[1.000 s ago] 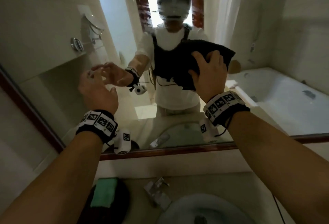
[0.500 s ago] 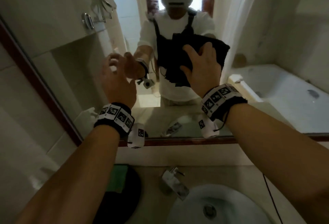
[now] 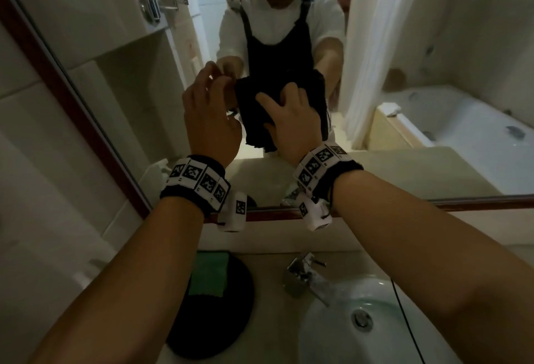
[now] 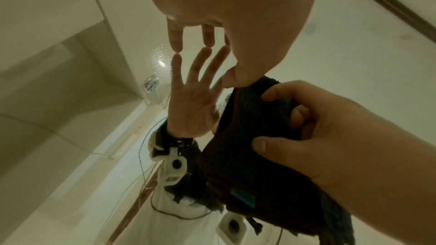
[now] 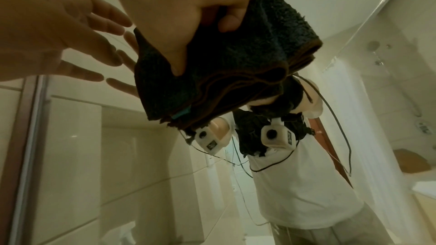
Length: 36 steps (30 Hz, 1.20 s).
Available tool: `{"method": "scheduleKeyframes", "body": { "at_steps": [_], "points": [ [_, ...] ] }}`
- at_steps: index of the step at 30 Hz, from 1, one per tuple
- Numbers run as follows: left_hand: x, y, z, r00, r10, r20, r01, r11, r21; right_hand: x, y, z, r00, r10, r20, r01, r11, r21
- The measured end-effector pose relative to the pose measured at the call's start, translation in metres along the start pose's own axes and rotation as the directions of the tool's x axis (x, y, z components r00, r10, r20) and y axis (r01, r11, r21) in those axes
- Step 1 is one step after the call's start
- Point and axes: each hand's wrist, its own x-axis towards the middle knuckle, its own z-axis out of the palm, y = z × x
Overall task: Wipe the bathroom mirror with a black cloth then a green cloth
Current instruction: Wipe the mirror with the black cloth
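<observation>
The wall mirror has a red-brown frame. My right hand holds a bunched black cloth against the glass, fingers curled into it. My left hand is just left of it. In the left wrist view its straight fingers touch the glass tip to tip with their reflection, and its thumb lies against the cloth's top edge. The folded green cloth lies on a round black object on the counter below my left forearm.
A white basin with a chrome tap sits under my right arm. A thin black cable hangs from my right wrist over the basin. The mirror reflects a person in a white shirt, a shower curtain and a bathtub.
My left hand moved right, up to the cloth, and now touches the glass. My right hand drew the flat-spread black cloth into a bunch, a little lower and to the left.
</observation>
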Motion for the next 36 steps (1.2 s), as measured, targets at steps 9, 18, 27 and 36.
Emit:
{"method": "scheduleKeyframes", "body": {
  "at_steps": [9,18,27,36],
  "points": [
    [-0.037,0.026,0.022,0.980,-0.199,0.007,0.199,0.980,0.028,-0.037,0.061,-0.009,0.996,0.066,0.057,-0.065,0.998,-0.015],
    [-0.055,0.076,0.063,0.950,-0.301,0.085,0.288,0.948,0.138,-0.106,0.210,-0.057,0.919,0.383,0.094,-0.384,0.923,-0.001],
    [-0.074,0.090,0.086,0.919,-0.392,0.053,0.373,0.903,0.215,-0.128,0.251,-0.055,0.918,0.379,0.117,-0.375,0.925,-0.055],
    [-0.104,0.054,0.094,0.873,-0.487,0.007,0.480,0.864,0.151,-0.140,0.234,-0.027,0.947,0.319,0.034,-0.320,0.947,0.017]
  ]
}}
